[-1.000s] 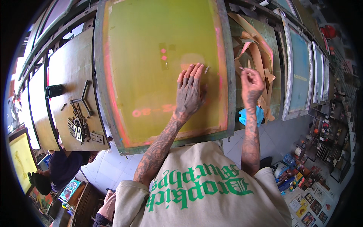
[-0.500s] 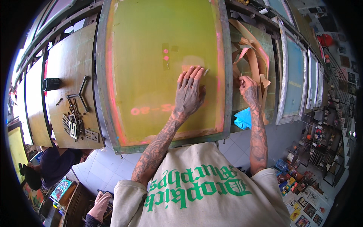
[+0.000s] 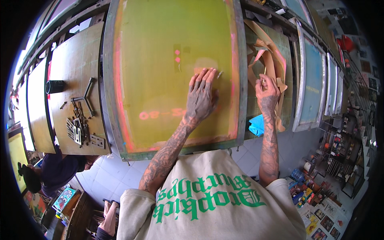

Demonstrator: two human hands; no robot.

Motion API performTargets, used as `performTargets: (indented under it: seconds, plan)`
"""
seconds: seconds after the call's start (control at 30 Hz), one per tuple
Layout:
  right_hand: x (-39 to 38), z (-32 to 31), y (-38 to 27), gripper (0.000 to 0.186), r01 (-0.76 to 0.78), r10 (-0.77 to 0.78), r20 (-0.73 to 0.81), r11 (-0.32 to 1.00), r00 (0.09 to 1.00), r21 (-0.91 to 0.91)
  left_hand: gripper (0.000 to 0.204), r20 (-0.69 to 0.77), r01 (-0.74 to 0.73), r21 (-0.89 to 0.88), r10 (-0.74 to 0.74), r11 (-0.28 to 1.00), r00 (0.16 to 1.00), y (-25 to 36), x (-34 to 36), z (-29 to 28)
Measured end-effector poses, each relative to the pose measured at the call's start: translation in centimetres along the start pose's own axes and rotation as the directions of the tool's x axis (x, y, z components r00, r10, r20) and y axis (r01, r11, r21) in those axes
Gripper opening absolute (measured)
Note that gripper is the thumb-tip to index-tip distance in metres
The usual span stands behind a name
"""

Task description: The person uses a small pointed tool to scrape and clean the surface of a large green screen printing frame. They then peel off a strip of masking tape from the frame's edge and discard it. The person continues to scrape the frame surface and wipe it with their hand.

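The left hand is laid open on the framed screen, which could be marred by heavy pressure. The right hand is curled, any grip unclear; brown strips alongside could be snagged.

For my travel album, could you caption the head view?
Left hand laid on a yellow-green framed screen, right hand over loose brown strips.
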State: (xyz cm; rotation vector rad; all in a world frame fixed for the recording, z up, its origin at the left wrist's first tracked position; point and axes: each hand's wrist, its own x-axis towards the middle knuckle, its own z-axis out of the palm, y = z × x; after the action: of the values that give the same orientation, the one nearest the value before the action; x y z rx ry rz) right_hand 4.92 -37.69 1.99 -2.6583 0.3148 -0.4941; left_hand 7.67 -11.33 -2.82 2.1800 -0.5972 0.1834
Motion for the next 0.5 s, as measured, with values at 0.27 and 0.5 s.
performTargets:
  seconds: [0.27, 0.5]
  plan:
    - [0.4, 2.0, 4.3, 0.016, -0.31, 0.294, 0.125, 0.941, 0.948, 0.137, 0.071, 0.0, -0.004, 0.021, 0.004, 1.0, 1.0, -0.2, 0.0, 0.1]
    - [-1.0, 3.4, 7.6, 0.011, -0.323, 0.296, 0.144, 0.916, 0.944, 0.238, 0.071, -0.004, 0.01, 0.002, -0.01, 1.0, 1.0, -0.1, 0.0, 0.1]
